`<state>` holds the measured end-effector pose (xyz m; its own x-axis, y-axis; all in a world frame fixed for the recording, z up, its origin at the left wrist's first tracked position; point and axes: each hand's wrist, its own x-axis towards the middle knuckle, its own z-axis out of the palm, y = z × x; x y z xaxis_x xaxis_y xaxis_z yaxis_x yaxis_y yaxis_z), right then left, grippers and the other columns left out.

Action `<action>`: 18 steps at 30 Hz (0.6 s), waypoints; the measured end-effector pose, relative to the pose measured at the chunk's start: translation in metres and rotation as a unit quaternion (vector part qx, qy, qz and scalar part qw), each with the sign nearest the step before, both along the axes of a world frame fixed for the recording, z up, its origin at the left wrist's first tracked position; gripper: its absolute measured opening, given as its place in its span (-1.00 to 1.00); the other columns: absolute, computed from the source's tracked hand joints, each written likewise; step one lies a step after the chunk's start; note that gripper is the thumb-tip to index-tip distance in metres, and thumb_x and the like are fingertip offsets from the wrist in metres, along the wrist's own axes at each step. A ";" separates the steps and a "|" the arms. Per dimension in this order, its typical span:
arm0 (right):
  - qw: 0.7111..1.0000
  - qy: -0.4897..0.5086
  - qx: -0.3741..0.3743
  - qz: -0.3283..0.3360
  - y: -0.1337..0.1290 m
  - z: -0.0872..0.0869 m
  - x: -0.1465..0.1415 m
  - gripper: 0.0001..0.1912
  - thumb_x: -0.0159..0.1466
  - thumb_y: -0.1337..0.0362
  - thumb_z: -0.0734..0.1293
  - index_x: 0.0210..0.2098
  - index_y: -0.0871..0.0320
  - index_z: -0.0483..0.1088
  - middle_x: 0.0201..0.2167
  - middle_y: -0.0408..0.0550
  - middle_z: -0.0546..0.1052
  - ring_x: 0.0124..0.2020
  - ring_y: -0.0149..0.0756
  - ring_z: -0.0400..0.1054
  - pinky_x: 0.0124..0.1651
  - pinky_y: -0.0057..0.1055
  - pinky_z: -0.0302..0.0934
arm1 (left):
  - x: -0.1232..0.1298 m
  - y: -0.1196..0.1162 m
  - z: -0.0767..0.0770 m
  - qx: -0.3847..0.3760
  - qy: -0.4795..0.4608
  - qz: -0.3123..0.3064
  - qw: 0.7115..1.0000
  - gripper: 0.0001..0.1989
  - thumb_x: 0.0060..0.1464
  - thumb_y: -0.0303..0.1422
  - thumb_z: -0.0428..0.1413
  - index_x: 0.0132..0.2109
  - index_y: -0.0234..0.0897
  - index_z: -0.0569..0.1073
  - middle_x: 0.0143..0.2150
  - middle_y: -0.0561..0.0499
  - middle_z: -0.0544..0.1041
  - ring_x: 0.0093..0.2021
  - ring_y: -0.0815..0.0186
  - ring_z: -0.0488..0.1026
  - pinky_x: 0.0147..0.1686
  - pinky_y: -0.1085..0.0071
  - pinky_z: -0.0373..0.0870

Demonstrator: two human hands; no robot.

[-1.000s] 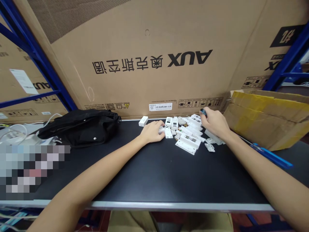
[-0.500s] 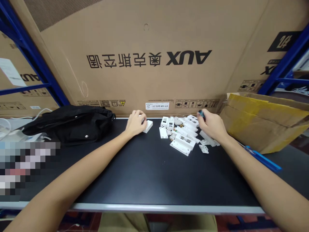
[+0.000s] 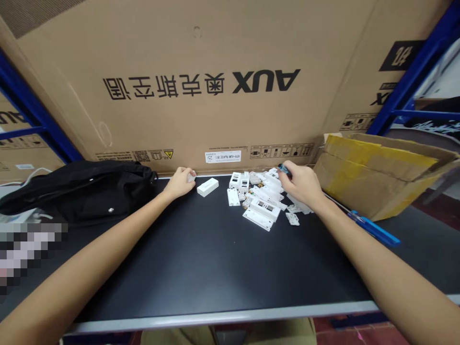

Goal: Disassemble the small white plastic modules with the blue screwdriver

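My left hand (image 3: pixel 180 183) is closed on a small white piece (image 3: pixel 191 177) near the back edge of the black table, left of a white rectangular block (image 3: pixel 207 187) lying by itself. My right hand (image 3: pixel 301 183) is wrapped round a dark tool with a blue-green end (image 3: pixel 285 170), most of it hidden in the palm. Beside and partly under that hand spreads a pile of white plastic housings (image 3: pixel 264 191) and small parts. A white plate with two dark windows (image 3: pixel 261 213) lies at the pile's front, and a small loose part (image 3: pixel 293 219) sits to its right.
A black bag (image 3: pixel 82 191) lies at the left. On the right stand an open cardboard box with yellow tape (image 3: pixel 377 177) and a blue tool (image 3: pixel 377 231). A large carton (image 3: pixel 201 120) rises behind the table (image 3: pixel 215 273).
The view has shifted to the right. My left hand has moved left, away from the white block, and a small white piece now shows in its fingers. My right hand still holds the dark tool.
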<state>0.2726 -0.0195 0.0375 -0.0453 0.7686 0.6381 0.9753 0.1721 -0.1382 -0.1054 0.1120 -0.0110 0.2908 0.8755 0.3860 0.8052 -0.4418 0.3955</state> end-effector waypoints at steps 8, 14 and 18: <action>0.999 0.006 -0.024 0.043 -0.004 0.003 -0.012 -0.79 0.19 0.22 0.22 -0.51 0.07 0.09 -0.68 -0.22 0.18 -0.60 -0.37 0.00 -0.43 -0.38 -0.20 | 0.023 -0.057 0.029 -0.015 -0.365 -0.011 0.931 -0.66 0.04 -0.29 0.15 -0.02 -0.26 0.39 0.04 -0.12 0.49 -0.08 0.19 0.49 -0.07 0.24 0.43; 0.991 0.015 -0.053 0.122 -0.011 0.000 -0.037 -0.83 0.21 0.25 0.21 -0.49 0.09 0.13 -0.65 -0.21 0.23 -0.58 -0.38 0.06 -0.42 -0.39 -0.11 | 0.093 -0.129 0.033 -0.336 -0.613 -0.148 0.699 -0.69 0.11 -0.37 0.11 0.01 -0.35 0.43 -0.04 -0.17 0.57 -0.24 0.27 0.59 -0.19 0.37 0.50; 0.967 0.010 -0.107 0.231 -0.017 0.003 -0.060 -0.84 0.28 0.28 0.16 -0.44 0.10 0.16 -0.56 -0.21 0.33 -0.52 -0.41 0.19 -0.38 -0.45 0.01 | 0.112 -0.148 0.026 -0.390 -0.600 -0.185 0.673 -0.74 0.19 -0.32 0.09 -0.03 -0.37 0.46 -0.23 -0.11 0.60 -0.36 0.32 0.58 -0.31 0.47 0.49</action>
<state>0.2122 -0.0360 0.0400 -0.4039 0.7837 0.4719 0.7978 0.5542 -0.2374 0.0064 -0.0361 0.0151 0.4330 0.9014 0.0026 -0.4102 0.1945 0.8910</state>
